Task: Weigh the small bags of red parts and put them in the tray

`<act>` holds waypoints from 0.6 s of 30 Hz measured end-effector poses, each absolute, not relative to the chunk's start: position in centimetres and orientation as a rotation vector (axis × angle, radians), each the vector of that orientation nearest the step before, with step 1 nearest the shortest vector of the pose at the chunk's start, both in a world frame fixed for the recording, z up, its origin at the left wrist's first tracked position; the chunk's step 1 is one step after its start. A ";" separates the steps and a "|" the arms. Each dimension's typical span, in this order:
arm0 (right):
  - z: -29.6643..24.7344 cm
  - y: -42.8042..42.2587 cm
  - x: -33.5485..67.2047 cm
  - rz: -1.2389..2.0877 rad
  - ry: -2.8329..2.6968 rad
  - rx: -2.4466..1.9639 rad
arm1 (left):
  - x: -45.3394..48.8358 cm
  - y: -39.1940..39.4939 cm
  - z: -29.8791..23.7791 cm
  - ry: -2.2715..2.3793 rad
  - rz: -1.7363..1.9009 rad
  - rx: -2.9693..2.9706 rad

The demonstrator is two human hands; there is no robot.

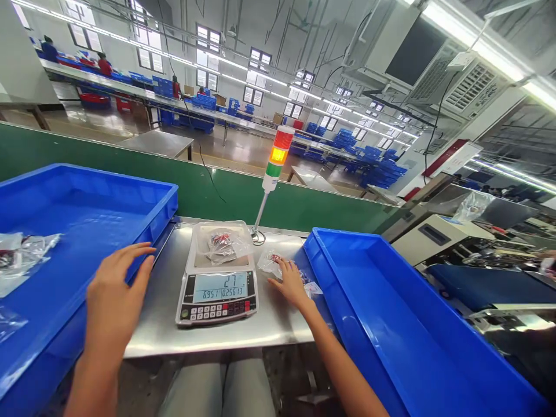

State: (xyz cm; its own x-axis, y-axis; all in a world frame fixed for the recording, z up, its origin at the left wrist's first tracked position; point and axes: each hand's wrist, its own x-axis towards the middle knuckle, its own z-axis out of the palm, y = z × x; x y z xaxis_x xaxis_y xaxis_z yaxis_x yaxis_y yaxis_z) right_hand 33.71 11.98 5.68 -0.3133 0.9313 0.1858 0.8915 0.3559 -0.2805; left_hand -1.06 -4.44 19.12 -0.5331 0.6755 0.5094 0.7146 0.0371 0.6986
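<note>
A digital counting scale (pixel 218 289) sits on the steel table (pixel 278 324), its display lit. A small clear bag of red and black parts (pixel 222 243) lies on its pan. My left hand (pixel 117 292) hovers open, fingers stretched, over the near right edge of the left blue tray (pixel 87 226). My right hand (pixel 290 282) lies flat with fingers spread on another small clear bag (pixel 270 262) on the table, just right of the scale.
A second blue tray (pixel 391 324) stands at the right. Clear bags (pixel 21 255) lie in the left tray. A signal tower lamp (pixel 276 157) rises behind the scale, before a green partition (pixel 130 168). Machines stand far right; people work at distant benches.
</note>
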 end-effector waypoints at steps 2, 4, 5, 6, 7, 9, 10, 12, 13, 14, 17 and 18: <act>4.9 11.9 33.1 0.129 -2.304 -1.750 | 0.4 -3.8 17.7 -2.168 -1.601 -1.595; 5.3 12.3 32.6 0.149 -2.258 -1.802 | 1.3 -3.6 16.6 -2.129 -1.615 -1.666; 5.7 12.7 32.5 0.163 -2.230 -1.807 | 1.6 -3.7 16.3 -2.112 -1.616 -1.686; 6.3 13.0 32.7 0.177 -2.199 -1.812 | 1.9 -3.8 16.1 -2.095 -1.612 -1.702; 7.0 13.4 33.0 0.186 -2.167 -1.818 | 2.2 -4.0 16.1 -2.076 -1.606 -1.714; 8.5 14.0 33.8 0.180 -2.101 -1.841 | 2.8 -4.0 16.3 -2.013 -1.569 -1.750; 9.2 14.1 34.3 0.177 -2.060 -1.846 | 3.2 -3.7 16.5 -1.969 -1.535 -1.788; 10.8 14.1 35.1 0.238 -1.944 -1.762 | 4.2 -2.5 16.8 -1.884 -1.418 -1.936; 11.6 13.9 35.3 0.313 -1.870 -1.666 | 4.9 -1.5 16.8 -1.854 -1.336 -2.031; 12.4 13.6 35.3 0.409 -1.790 -1.546 | 5.6 -0.3 16.8 -1.845 -1.243 -2.125; 15.0 12.7 34.7 0.679 -1.600 -1.235 | 7.9 3.5 16.6 -1.955 -1.050 -2.261; 15.8 12.5 34.3 0.739 -1.570 -1.186 | 8.4 4.7 16.6 -2.010 -1.043 -2.251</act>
State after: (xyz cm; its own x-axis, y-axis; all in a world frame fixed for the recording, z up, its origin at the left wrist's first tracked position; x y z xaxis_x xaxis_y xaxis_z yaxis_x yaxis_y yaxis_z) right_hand 34.29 12.46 15.75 -0.0267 0.9382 0.3452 0.3318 0.3340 -0.8822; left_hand 8.42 4.69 16.58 -0.0052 0.9039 0.4278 0.8703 -0.2066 0.4471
